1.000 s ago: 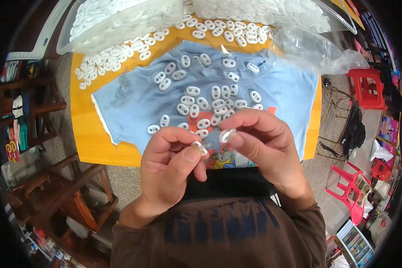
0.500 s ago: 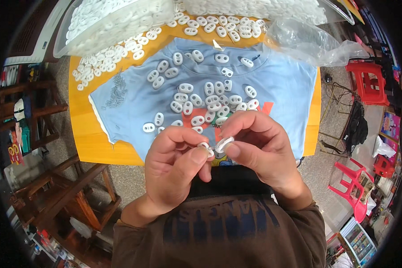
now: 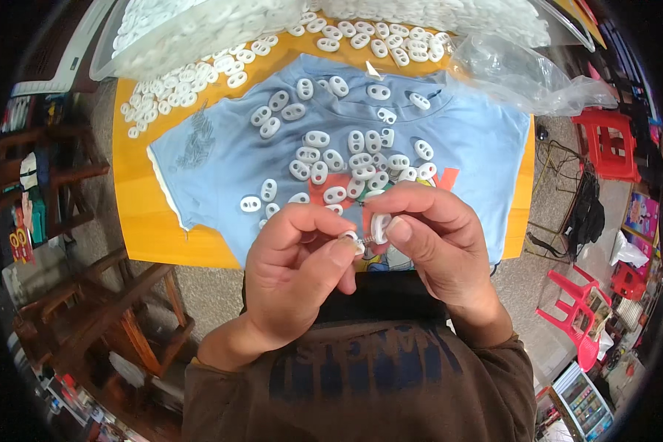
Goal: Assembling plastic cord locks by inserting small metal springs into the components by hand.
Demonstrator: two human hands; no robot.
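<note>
Just past the table's near edge, my two hands meet over the front of a light blue T-shirt (image 3: 482, 140). My left hand (image 3: 291, 272) pinches a small white plastic piece (image 3: 352, 238) between thumb and fingers, which partly cover it. My right hand (image 3: 446, 247) grips a white oval plastic piece (image 3: 379, 227) by its edge, standing nearly upright. A thin metal spring (image 3: 367, 241) bridges the short gap between the two pieces. Beyond my fingers, several white two-hole oval pieces (image 3: 317, 138) lie scattered on the shirt. A heap of small grey springs (image 3: 199, 146) rests near its left sleeve.
More white ovals (image 3: 169, 90) cover the yellow tabletop (image 3: 136, 228) at the far left and far edge. A clear tub (image 3: 104, 62) full of them stands at the back left, with a clear plastic bag (image 3: 523, 77) at the right. Red stools (image 3: 604, 144) stand on the right.
The right-hand piece has turned from slanting to nearly upright. Both hands have shifted slightly right in the picture, and the whole view has moved a little.
</note>
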